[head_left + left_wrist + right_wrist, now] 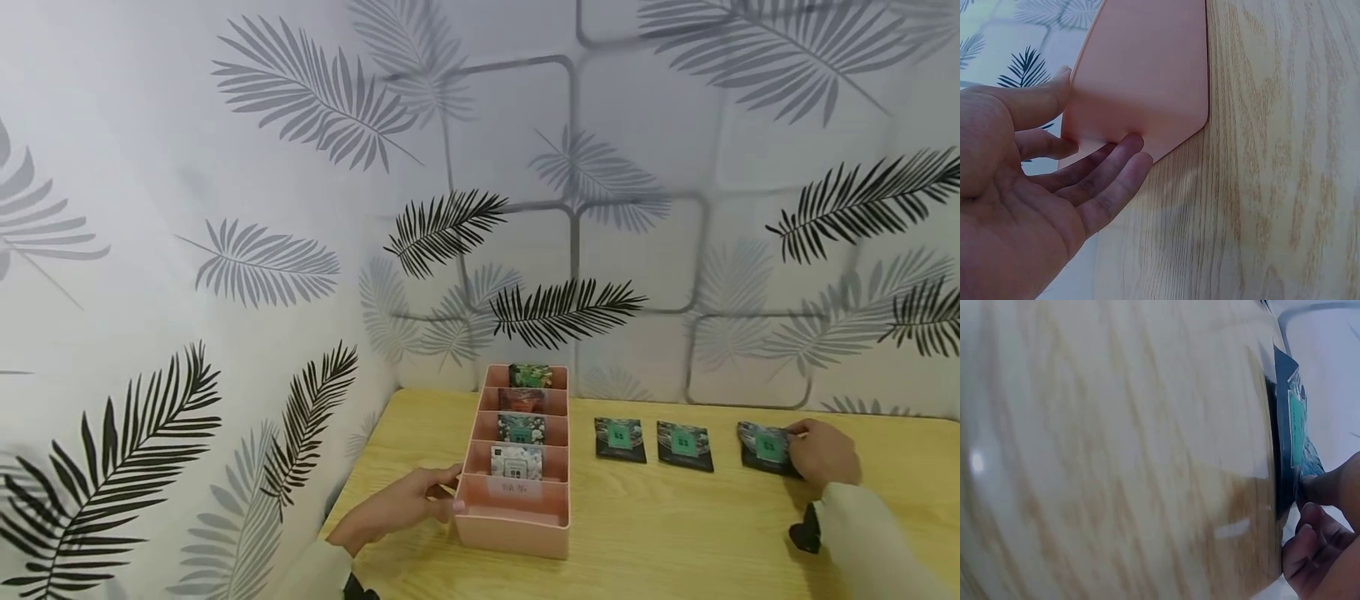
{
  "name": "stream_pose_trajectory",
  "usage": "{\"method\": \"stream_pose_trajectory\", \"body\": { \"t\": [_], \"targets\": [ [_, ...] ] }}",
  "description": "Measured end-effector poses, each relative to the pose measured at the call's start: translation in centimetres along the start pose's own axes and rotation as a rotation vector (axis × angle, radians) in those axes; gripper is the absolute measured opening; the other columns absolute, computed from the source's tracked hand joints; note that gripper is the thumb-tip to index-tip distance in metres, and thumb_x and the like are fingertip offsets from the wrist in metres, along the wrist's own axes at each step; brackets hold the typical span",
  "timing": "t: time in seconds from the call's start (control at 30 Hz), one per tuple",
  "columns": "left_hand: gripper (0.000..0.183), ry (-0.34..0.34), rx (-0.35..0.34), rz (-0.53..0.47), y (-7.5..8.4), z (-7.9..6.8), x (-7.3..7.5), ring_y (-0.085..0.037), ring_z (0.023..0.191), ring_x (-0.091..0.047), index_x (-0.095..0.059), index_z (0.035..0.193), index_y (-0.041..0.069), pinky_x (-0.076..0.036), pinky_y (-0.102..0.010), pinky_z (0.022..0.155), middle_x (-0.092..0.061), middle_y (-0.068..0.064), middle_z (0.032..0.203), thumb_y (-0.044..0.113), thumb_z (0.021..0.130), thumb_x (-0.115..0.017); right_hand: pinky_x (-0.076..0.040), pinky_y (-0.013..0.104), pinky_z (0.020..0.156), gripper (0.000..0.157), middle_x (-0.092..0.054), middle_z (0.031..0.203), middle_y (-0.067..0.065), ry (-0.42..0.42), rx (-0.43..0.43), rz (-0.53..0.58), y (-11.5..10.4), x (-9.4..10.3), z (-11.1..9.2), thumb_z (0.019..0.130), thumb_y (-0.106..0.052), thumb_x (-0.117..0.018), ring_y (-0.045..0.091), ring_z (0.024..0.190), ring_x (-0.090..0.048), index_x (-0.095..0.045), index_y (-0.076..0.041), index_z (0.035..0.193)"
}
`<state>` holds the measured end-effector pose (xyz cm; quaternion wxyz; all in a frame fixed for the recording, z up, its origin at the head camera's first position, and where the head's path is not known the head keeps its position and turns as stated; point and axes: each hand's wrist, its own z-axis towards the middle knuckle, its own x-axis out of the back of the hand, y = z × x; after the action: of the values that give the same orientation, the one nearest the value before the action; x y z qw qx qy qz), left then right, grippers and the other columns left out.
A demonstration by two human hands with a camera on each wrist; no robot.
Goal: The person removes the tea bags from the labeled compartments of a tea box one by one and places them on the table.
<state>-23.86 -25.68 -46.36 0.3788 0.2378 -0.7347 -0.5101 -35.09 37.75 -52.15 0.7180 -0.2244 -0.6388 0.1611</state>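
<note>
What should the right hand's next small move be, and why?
I'd probably raise the rightmost green-labelled dark sachet off the wooden table: the right hand already pinches its edge, the left hand touches the pink organizer, and a similar-looking sachet in its middle compartment suggests where it belongs.

On the left part of the table sits a divided box, five compartments running near to far; each of the four farther ones holds a sachet. To the box's right, a row lies on the table: left packet, middle packet near it, right packet farther off. The left hand touches the box's near left corner; the right hand, the right packet's right side. A wall stands behind the table.
</note>
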Motion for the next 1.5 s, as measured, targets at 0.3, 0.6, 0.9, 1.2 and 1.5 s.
{"method": "stream_pose_trajectory", "body": {
  "t": [0.3, 0.6, 0.9, 1.2, 1.5],
  "targets": [
    [0.067, 0.004, -0.006, 0.032, 0.0, 0.5, 0.0, -0.024, 0.119, -0.062, -0.03, 0.161, 0.003, -0.054, -0.048, 0.095, -0.051, -0.017, 0.15, 0.021, 0.106, -0.062, -0.043, 0.038, 0.049, 0.036, -0.067, 0.091, 0.03, 0.046, 0.065, 0.02, 1.3, 0.1, -0.1, 0.097, -0.004, -0.043, 0.029, 0.059, -0.055, -0.061, 0.016, 0.121],
    [0.069, 0.006, 0.005, 0.054, 0.4, 0.2, -0.6, -0.025, 0.118, -0.062, -0.028, 0.16, -0.002, -0.054, -0.044, 0.094, -0.053, -0.02, 0.146, 0.023, 0.106, -0.062, -0.039, 0.036, 0.044, 0.038, -0.066, 0.093, 0.033, 0.123, 0.157, 0.079, -0.7, -0.1, -0.8, 0.097, 0.0, -0.042, 0.021, 0.049, -0.049, -0.057, 0.017, 0.127],
    [0.066, -0.01, -0.027, 0.058, 0.4, 0.1, -0.7, -0.029, 0.124, -0.06, -0.029, 0.161, 0.002, -0.055, -0.039, 0.094, -0.049, -0.021, 0.152, 0.02, 0.106, -0.061, -0.048, 0.04, 0.057, 0.029, -0.067, 0.106, 0.033, 0.079, 0.357, 0.072, -8.4, 0.3, -1.9, 0.103, -0.005, -0.055, 0.029, 0.069, -0.063, -0.062, 0.01, 0.127],
    [0.064, -0.026, -0.048, 0.055, 0.6, 0.4, -0.4, -0.027, 0.119, -0.063, -0.03, 0.162, 0.005, -0.056, -0.054, 0.088, -0.05, -0.019, 0.152, 0.016, 0.106, -0.059, -0.043, 0.034, 0.052, 0.028, -0.068, 0.104, 0.022, -0.011, 0.482, 0.086, -14.9, -1.0, -3.4, 0.104, -0.006, -0.059, 0.013, 0.054, -0.051, -0.063, 0.004, 0.129],
    [0.067, -0.03, -0.021, -0.009, 0.2, 0.3, -0.4, -0.035, 0.133, -0.055, -0.027, 0.163, 0.005, -0.054, -0.051, 0.096, -0.05, -0.02, 0.152, 0.019, 0.106, -0.06, -0.047, 0.033, 0.054, 0.026, -0.07, 0.107, 0.013, -0.165, 0.546, 0.272, -19.8, -4.2, -5.4, 0.104, -0.014, -0.064, 0.016, 0.059, -0.054, -0.065, -0.008, 0.13]
  ]
}}
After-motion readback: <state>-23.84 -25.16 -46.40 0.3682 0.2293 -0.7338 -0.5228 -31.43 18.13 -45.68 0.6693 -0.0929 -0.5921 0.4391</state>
